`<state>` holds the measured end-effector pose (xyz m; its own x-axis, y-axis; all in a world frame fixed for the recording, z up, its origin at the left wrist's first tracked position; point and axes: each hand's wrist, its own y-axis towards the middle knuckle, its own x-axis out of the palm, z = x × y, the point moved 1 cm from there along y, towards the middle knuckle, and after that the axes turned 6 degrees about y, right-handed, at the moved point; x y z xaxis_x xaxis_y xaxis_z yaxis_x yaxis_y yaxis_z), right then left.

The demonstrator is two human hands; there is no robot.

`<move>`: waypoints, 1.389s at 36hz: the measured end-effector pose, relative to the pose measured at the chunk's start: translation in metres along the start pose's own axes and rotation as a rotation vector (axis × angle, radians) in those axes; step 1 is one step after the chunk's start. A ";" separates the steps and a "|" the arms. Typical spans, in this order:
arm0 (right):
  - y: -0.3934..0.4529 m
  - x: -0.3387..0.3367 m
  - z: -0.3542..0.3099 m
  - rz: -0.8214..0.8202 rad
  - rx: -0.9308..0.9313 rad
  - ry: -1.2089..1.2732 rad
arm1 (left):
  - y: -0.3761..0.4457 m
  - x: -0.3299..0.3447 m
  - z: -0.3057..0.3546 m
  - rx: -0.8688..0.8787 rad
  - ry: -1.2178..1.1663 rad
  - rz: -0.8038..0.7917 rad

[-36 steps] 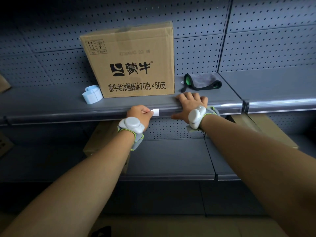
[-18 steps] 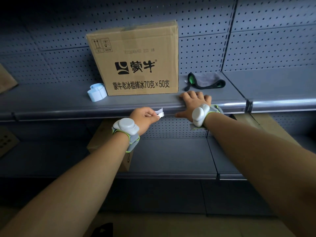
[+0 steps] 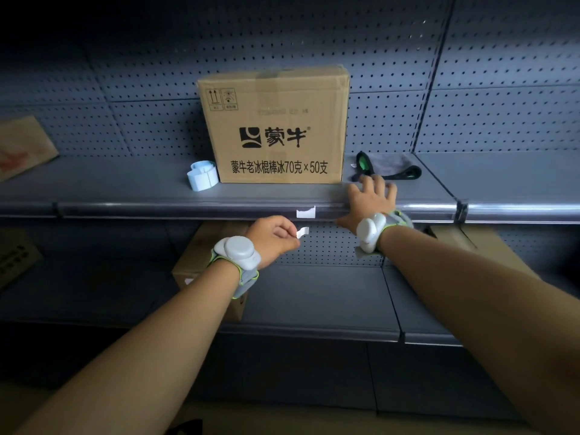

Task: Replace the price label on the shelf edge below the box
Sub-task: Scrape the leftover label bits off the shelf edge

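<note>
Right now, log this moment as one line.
left hand: pinching torn label scrap | right hand: flat on shelf edge | label remnant: stuck

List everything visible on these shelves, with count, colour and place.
cardboard box: 1, brown, upper shelf, centre
label roll: 1, pale blue, left of box
cloth: 1, grey with black-green trim, right of box
label remnant: 1, white, shelf edge below box
torn label piece: 1, white, pinched in left hand
lower boxes: at least 2, brown, lower shelf
left hand: 1, below shelf edge
right hand: 1, flat on shelf edge
</note>
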<state>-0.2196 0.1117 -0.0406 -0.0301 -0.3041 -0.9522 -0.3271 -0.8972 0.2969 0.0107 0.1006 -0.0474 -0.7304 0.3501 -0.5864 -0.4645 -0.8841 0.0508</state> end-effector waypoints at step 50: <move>-0.044 0.030 -0.054 -0.401 0.800 1.840 | 0.074 0.024 0.008 0.315 0.399 0.302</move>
<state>-0.1554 0.1252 -0.0779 0.7569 -0.5241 0.3904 -0.3422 -0.8268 -0.4465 -0.0451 0.0461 -0.0513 -0.6373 -0.1000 -0.7641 -0.4359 -0.7709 0.4644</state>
